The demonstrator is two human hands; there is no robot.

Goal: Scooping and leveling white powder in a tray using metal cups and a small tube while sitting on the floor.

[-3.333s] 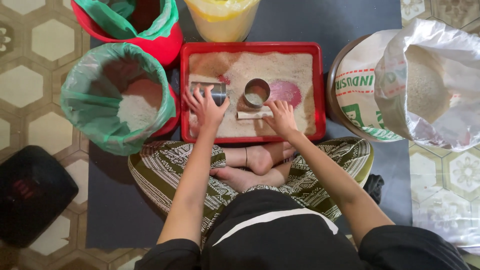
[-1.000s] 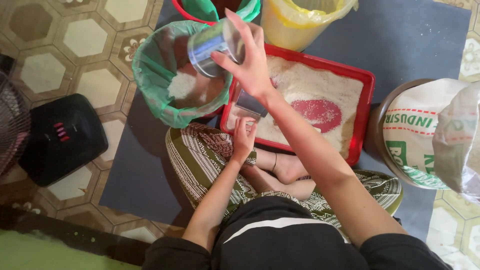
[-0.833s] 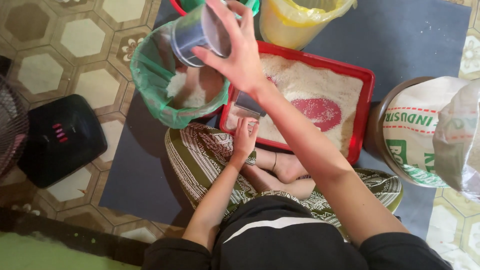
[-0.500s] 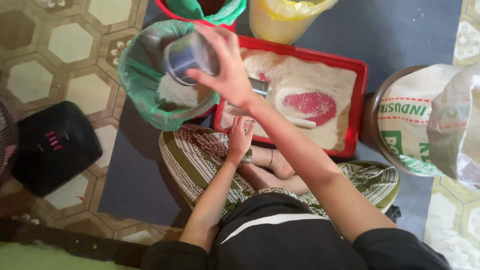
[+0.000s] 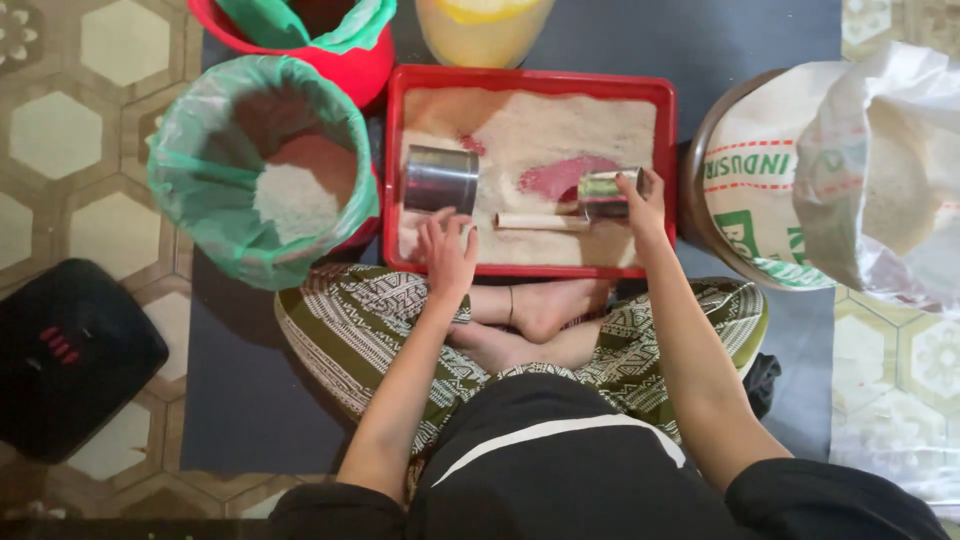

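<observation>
A red tray (image 5: 668, 170) spread with white rice lies in front of my crossed legs. My right hand (image 5: 638, 208) grips a small metal cup (image 5: 602, 194) lying on its side in the rice at the tray's right. A larger metal cup (image 5: 440, 179) lies on its side at the tray's left. My left hand (image 5: 446, 254) rests on the tray's near edge just below that larger cup, fingers apart and holding nothing. A thin wooden stick (image 5: 540, 221) lies in the rice between the hands.
A green-lined bucket (image 5: 210, 140) with a little rice stands left of the tray. A red bucket (image 5: 300, 30) and a yellow container (image 5: 480, 28) stand behind. A big open rice sack (image 5: 860, 170) is at right. A black object (image 5: 70, 350) lies on the tiled floor at left.
My right hand, which was tipping the larger cup over the green-lined bucket, has come back to the tray. That cup now lies in the tray and the hand holds the small cup.
</observation>
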